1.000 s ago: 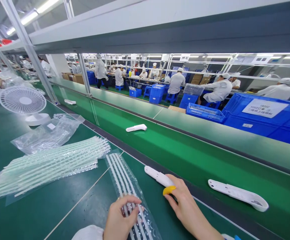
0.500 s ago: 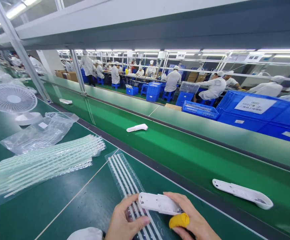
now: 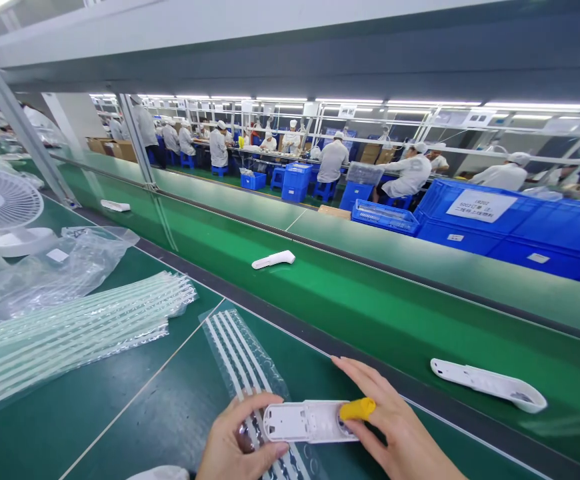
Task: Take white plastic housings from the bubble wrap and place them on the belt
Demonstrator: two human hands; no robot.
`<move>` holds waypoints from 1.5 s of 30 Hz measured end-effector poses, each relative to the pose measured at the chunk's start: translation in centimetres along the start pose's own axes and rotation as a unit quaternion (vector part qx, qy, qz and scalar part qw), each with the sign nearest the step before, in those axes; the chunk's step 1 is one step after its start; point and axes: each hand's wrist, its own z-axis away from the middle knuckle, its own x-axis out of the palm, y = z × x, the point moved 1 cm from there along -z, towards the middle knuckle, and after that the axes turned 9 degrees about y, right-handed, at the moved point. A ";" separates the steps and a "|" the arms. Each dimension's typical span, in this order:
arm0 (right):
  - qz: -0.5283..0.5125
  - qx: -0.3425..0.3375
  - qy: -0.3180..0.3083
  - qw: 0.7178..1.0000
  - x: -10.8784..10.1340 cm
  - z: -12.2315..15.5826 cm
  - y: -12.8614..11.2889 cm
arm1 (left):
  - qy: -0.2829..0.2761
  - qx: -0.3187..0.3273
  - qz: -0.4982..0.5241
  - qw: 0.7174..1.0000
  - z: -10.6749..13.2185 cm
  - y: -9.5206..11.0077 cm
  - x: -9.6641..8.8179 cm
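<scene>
White plastic makes up the small housing shell (image 3: pixel 306 421) held at the bottom centre of the frame, its hollow inner side turned up toward the camera. The left hand (image 3: pixel 235 443) grips its left end, fingers curled under and the thumb along the lower edge. The right hand (image 3: pixel 395 427) holds the right end; a yellow finger cot (image 3: pixel 358 409) covers the thumb, which presses on the shell's top edge, while the other fingers spread loosely toward the upper left.

Under the left hand, and running up and to the left from it, lies a clear plastic strip (image 3: pixel 237 357) with rows of small white parts, flat on the dark green table (image 3: pixel 120 400). Further to the left, a larger stack of similar clear strips (image 3: pixel 75 327) spreads across the table, and above it sits a crumpled clear bag (image 3: pixel 50 270). A white desk fan (image 3: pixel 3 207) stands at the far left edge.

Beyond the table's edge runs a bright green conveyor belt (image 3: pixel 370 300). On it, at lower right, lies a long white shell half (image 3: pixel 487 385), open side up and well apart from the hands. Near the middle of the frame a white thermometer-shaped body (image 3: pixel 273 259) rests on the belt, and another white piece (image 3: pixel 115 205) lies further up at left.

Blue crates (image 3: pixel 510 227) line the right side behind the belt. Workers in white coats and caps (image 3: pixel 333 160) sit at benches in the background.
</scene>
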 end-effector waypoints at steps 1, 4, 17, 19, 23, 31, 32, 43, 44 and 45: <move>0.014 -0.001 -0.011 1.000 0.0 -0.2 -0.1 | 0.005 -0.002 -0.004 1.000 0.1 0.0 0.0; 0.047 0.007 -0.052 0.998 -0.3 -0.7 -0.8 | 0.010 0.006 0.000 1.000 0.2 0.2 0.0; 0.068 -0.070 -0.112 0.989 -1.2 -0.7 -1.4 | -0.001 -0.024 0.003 1.000 0.6 0.8 -0.1; 0.076 -0.072 -0.103 0.989 -1.3 -0.5 -1.0 | -0.002 -0.034 0.012 0.999 0.6 0.9 -0.1; 0.050 -0.043 -0.066 0.996 -1.3 0.4 0.0 | -0.011 -0.045 0.024 0.999 0.7 0.8 0.0; 0.067 -0.049 -0.074 0.994 -0.7 0.4 0.0 | -0.011 -0.022 0.003 1.000 0.5 0.6 -0.1; 0.063 -0.053 -0.062 0.995 -0.8 0.3 0.0 | -0.011 -0.019 0.004 1.000 0.6 0.5 -0.1; 0.049 -0.046 0.012 0.998 -0.5 1.0 0.8 | -0.009 -0.026 0.027 0.999 0.7 0.6 -0.1; 0.040 -0.028 0.020 0.999 -0.3 1.2 1.0 | -0.010 -0.032 0.030 0.999 0.7 0.6 -0.1; 0.032 -0.009 0.017 0.999 0.0 1.3 1.2 | -0.010 -0.033 0.030 0.999 0.7 0.5 -0.1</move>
